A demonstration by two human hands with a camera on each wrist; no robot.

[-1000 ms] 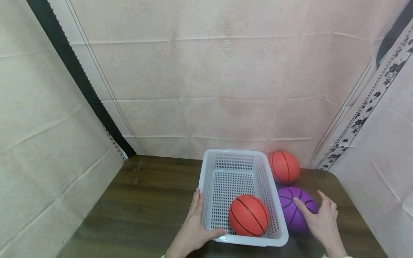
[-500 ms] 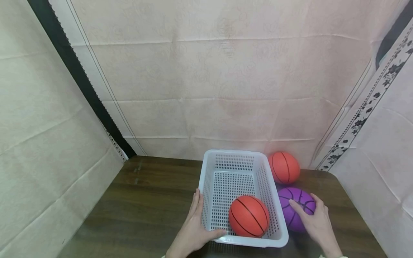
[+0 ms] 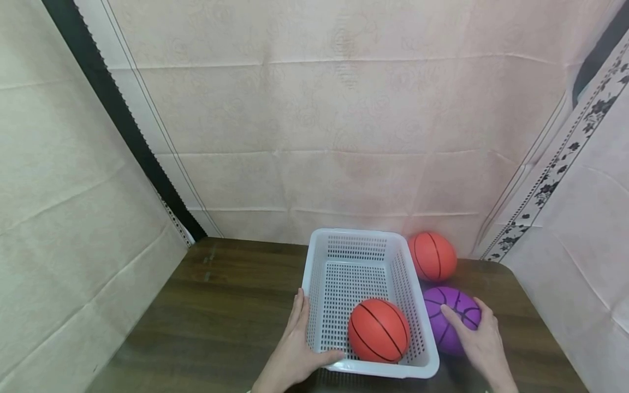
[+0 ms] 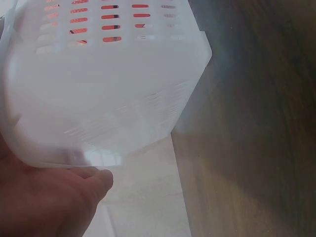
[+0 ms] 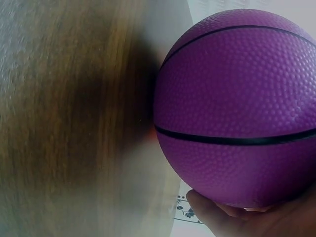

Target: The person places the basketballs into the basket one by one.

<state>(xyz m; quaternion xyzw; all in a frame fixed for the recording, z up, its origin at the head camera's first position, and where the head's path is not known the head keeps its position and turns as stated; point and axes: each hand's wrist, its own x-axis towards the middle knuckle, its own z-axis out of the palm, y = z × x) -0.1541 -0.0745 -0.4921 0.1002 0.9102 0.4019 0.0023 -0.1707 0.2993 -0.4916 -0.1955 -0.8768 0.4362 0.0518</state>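
A pebbled purple rubber ball with black seams point(image 3: 449, 319) sits on the dark wooden surface point(image 3: 221, 305). The right hand point(image 3: 479, 344) cups it with curled fingers. The left hand point(image 3: 295, 349) grips the white perforated plastic basket point(image 3: 361, 256), thumb over its rim.

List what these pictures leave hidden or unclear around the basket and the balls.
- Head view: the right hand covers part of the purple ball.
- Left wrist view: the white basket is blurred; the orange ball inside shows only through its slots.
- Right wrist view: table blurred.
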